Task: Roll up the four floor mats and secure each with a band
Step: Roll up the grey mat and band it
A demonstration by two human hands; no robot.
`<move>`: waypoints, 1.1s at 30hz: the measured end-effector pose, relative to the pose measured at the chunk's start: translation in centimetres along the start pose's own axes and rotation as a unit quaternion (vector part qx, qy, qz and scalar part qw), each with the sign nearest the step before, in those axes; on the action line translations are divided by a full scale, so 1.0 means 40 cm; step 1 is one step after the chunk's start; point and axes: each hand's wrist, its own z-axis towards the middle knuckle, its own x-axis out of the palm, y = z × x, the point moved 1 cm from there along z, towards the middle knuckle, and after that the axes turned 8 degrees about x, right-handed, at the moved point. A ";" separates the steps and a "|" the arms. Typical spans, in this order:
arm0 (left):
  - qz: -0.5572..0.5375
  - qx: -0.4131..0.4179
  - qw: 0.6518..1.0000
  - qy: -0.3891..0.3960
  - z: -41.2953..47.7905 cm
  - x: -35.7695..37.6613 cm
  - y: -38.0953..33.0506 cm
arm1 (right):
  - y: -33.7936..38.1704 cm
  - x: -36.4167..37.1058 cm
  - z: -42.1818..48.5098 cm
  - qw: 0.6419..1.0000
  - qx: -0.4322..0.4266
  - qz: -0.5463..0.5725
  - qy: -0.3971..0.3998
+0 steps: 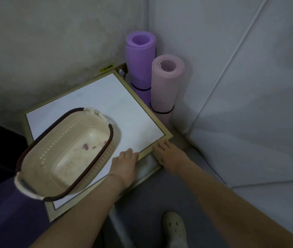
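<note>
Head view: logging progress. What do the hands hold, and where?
The left hand rests on the table near its edge; the right hand touches the table's frame by the corner. A true grip cannot be told.

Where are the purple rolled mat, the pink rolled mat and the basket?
purple rolled mat [140, 65], head view, on the upper part of its outer side.
pink rolled mat [165, 90], head view, on the middle of its outer side.
basket [52, 149], head view, on its perforated left inner wall.
</note>
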 end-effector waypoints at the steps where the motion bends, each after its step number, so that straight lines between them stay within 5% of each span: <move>1: -0.003 0.001 1.000 0.024 -0.023 0.020 0.006 | 0.016 -0.006 -0.024 1.000 0.000 0.003 -0.002; 6: 0.024 -0.020 0.998 0.047 -0.086 0.076 0.023 | 0.064 0.027 -0.120 0.998 0.030 -0.006 -0.048; 12: 0.124 0.052 0.982 -0.132 -0.107 0.160 -0.060 | -0.002 0.148 -0.200 0.988 0.099 -0.023 -0.119; 23: 0.096 0.060 0.986 0.122 0.086 0.668 -0.066 | -0.153 0.621 -0.077 0.982 0.161 -0.066 0.076; 33: -0.053 -0.028 0.992 0.114 0.293 1.013 0.033 | -0.143 1.108 0.143 0.975 0.180 0.014 0.131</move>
